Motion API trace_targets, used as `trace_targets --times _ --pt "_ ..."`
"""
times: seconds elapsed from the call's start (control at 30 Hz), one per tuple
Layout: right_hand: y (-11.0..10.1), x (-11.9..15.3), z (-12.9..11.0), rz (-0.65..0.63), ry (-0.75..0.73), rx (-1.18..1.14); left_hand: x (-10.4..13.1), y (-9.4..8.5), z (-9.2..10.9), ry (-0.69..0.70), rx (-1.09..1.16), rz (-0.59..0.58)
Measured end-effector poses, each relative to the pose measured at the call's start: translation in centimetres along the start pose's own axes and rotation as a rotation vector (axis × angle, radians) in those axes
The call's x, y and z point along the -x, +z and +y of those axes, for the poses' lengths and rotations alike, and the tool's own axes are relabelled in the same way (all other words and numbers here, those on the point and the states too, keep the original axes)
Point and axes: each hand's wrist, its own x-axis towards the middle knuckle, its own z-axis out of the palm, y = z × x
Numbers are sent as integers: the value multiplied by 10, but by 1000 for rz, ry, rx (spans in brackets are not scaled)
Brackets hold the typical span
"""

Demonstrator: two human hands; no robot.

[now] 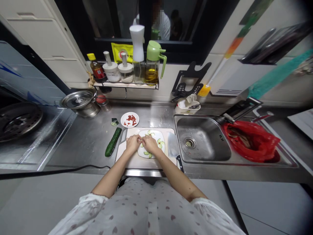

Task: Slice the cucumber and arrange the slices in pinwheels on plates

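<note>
My left hand [133, 144] and my right hand [150, 144] meet over the left part of a white square plate [141, 153], fingertips pinched together. Whatever they hold is too small and covered to make out. Thin green-edged cucumber slices [161, 144] lie around the plate in curved groups. Under the plate is a pale cutting board [121, 157]. A kitchen knife [173, 145] rests along the board's right side, its black handle toward me. To the left lies a dark green cucumber [113, 142] with a cut end.
Behind the board stand a small white plate [123, 118] of red pieces and some cucumber scraps [114, 122]. A sink [202, 140] and a red plastic bag [254, 143] are at right. A steel pot [89, 109] and a condiment shelf [127, 85] occupy the back left.
</note>
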Motion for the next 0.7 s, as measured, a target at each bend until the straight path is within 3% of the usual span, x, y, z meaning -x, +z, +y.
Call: trace_targets --times 0.7 --pt "0 10 1 68 43 -50 5 6 3 -36 63 52"
